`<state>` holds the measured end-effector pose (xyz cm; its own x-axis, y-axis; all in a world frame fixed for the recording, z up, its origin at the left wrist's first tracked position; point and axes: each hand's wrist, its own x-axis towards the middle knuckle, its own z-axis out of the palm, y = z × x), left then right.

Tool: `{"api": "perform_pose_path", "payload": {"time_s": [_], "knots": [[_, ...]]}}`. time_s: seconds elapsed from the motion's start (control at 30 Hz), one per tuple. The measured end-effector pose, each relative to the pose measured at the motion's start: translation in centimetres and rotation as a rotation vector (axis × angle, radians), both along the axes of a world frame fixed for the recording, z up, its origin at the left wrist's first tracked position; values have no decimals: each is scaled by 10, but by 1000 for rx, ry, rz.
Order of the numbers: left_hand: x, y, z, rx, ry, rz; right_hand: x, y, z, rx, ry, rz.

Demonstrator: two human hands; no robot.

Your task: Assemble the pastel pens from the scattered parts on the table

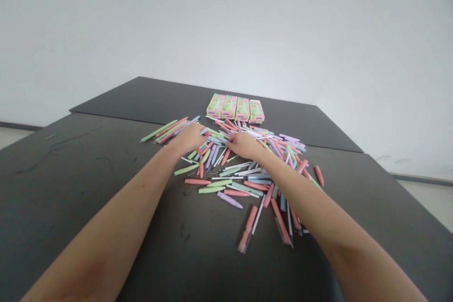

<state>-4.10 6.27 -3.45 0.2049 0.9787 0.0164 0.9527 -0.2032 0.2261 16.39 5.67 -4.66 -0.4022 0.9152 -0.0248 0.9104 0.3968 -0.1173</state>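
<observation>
My left hand (191,137) is closed at the left edge of a loose heap of pen parts, with a blue pen part (204,131) at its fingertips. Over the middle of the heap, my right hand (244,145) has its fingers drawn together; what they pinch is too small to make out. Light blue barrels (216,140) lie between the two hands. The heap mixes red, green, purple and blue barrels and caps with thin white refills (236,167). Just beyond my left hand, several whole-looking pens (166,131) lie side by side.
Several green and pink pen boxes (236,108) stand in a row behind the heap. A red barrel with a clear end (247,229) and a purple piece (230,199) lie toward me. The dark table (88,188) has a seam across it and a white wall behind.
</observation>
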Motion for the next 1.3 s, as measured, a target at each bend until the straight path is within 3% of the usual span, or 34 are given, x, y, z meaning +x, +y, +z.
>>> {"api": "perform_pose_path", "payload": {"time_s": [0.17, 0.3, 0.47, 0.7, 0.9, 1.13, 1.3], "knots": [[-2, 4, -6, -56, 1, -13, 19, 3, -3, 39, 11, -65], [-3, -1, 0, -102, 33, -34, 21, 0, -4, 54, 50, -114], [-3, -8, 10, -151, 53, -19, 4, -7, 2, 76, 157, -15], [-3, -9, 11, -160, 37, -8, -17, -1, -6, 9, 100, 45], [-5, -7, 9, -103, 108, 16, -9, -2, -10, -9, 58, 80], [-8, -4, 1, -30, 103, -8, 11, -9, 1, -110, 38, 118], [-7, 2, -9, 6, 44, -49, 24, -6, 6, 15, 117, 15]]}}
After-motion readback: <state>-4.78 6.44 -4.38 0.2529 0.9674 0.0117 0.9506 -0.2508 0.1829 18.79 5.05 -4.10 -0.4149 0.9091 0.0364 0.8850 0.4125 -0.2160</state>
